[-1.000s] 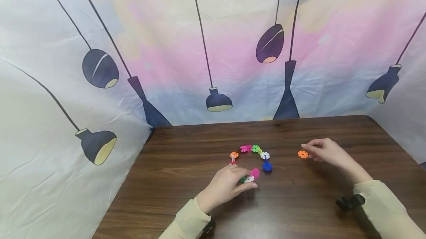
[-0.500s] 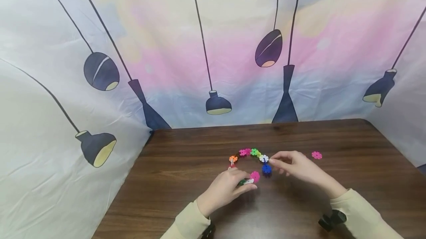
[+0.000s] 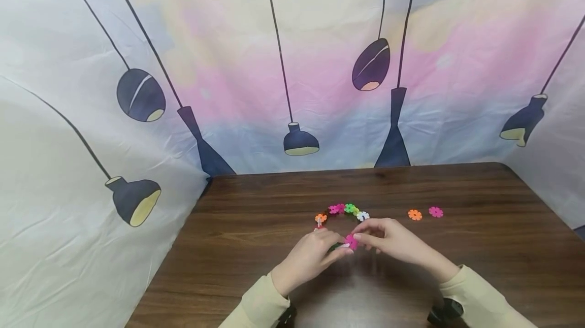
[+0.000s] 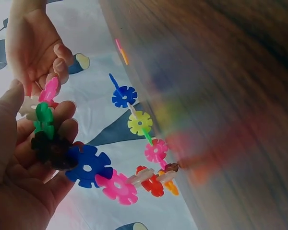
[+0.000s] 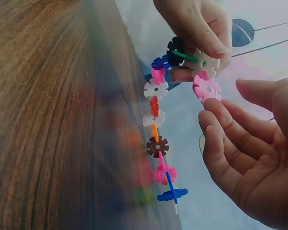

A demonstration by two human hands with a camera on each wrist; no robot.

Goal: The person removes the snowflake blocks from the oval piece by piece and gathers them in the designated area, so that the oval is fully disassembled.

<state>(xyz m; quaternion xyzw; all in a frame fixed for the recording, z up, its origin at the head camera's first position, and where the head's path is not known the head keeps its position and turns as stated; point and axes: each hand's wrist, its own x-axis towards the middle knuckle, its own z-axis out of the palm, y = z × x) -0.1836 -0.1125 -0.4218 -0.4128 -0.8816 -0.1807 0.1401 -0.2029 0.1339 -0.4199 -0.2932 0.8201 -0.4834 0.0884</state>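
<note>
A pastel fabric backdrop (image 3: 329, 94), printed with dark blue pendant lamps (image 3: 300, 143), is hanging along the far side of a dark brown, wood-grained table (image 3: 502, 206). Two pale cream sleeves (image 3: 484, 297) are extending from the near side, a black wrist-worn device (image 3: 445, 313) showing at each. The left hand (image 3: 310, 253) is pinching a white, notched plastic disc (image 5: 204, 64) between thumb and fingers. The right hand (image 3: 394, 239) is facing it with fingers loosely bent; their tips are touching the edge of a bright pink, flower-shaped plastic disc (image 3: 351, 241), while the thumb, in the right wrist view, is standing clear of it. A chain of multicoloured, flower-shaped plastic discs (image 3: 335, 209) is running from the left hand round the far side, its members interlocking at crossed angles. The pinched white disc and the pink one are forming one end; a deep blue disc (image 4: 124, 97) is sitting near the other. Farther right, a loose orange flower-shaped disc (image 3: 415, 215) and a loose pink flower-shaped disc (image 3: 436, 211) are lying flat, near each other but apart, the pink rightmost.
</note>
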